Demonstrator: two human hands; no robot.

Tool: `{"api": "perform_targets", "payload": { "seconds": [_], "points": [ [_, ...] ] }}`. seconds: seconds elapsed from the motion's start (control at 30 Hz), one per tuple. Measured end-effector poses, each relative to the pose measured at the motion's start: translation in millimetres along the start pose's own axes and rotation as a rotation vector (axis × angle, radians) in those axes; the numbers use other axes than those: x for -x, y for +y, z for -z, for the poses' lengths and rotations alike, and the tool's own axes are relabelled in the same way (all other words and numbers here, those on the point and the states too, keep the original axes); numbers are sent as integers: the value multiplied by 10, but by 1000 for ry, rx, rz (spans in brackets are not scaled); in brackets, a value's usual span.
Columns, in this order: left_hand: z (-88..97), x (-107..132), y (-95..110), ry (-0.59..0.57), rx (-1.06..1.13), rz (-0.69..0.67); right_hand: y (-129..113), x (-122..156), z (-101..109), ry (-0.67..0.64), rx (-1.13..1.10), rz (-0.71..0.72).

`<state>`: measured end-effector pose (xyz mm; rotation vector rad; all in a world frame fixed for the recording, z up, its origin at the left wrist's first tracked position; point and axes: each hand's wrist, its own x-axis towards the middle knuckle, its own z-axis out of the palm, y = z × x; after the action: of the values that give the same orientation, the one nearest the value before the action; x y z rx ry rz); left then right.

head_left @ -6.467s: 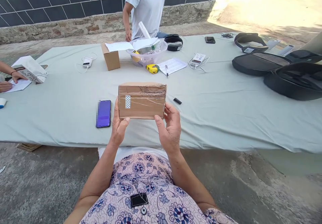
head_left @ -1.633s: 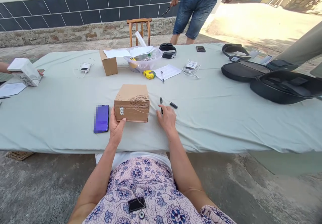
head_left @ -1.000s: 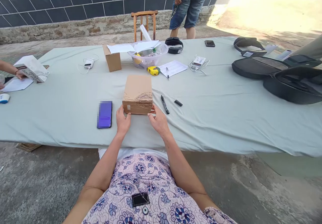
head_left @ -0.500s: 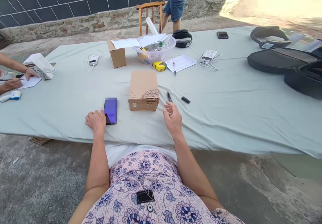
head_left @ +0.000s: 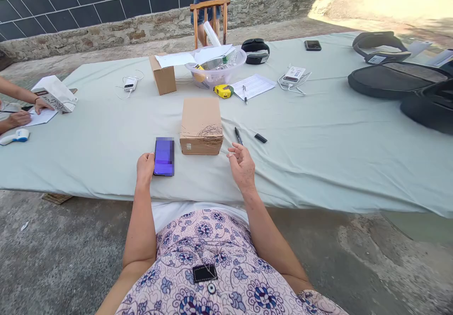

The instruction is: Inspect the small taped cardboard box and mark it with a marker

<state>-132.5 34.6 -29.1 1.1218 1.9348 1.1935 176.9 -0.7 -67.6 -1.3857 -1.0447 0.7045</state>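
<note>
On pale cloth (head_left: 318,131), taped cardboard box (head_left: 201,125), left hand (head_left: 146,169) loose against glossy phone (head_left: 164,156), right hand (head_left: 242,166), grip released.

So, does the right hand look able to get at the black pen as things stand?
Probably yes: the right hand sits open just short of the pen, with only bare cloth between them; the cardboard box stands aside.

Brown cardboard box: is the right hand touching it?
Apart. Head view: pale green tablecloth shows between the brown cardboard box and the right hand.
</note>
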Motion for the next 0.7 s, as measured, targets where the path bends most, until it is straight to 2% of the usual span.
{"api": "perform_targets", "payload": {
  "seconds": [0.13, 0.37, 0.53, 0.7],
  "points": [
    [-84, 37, 58, -54, 114, 122, 26, 20, -43, -4, -34, 5],
    [-199, 106, 92, -32, 270, 220, 42, 125, -177, -87, -83, 9],
    [-152, 152, 123, 44, 401, 199, -14, 199, -215, -178, -97, -5],
    [-47, 291, 355, 100, 518, 93, -165, 242, -184, -247, -147, -44]
  ]
}}
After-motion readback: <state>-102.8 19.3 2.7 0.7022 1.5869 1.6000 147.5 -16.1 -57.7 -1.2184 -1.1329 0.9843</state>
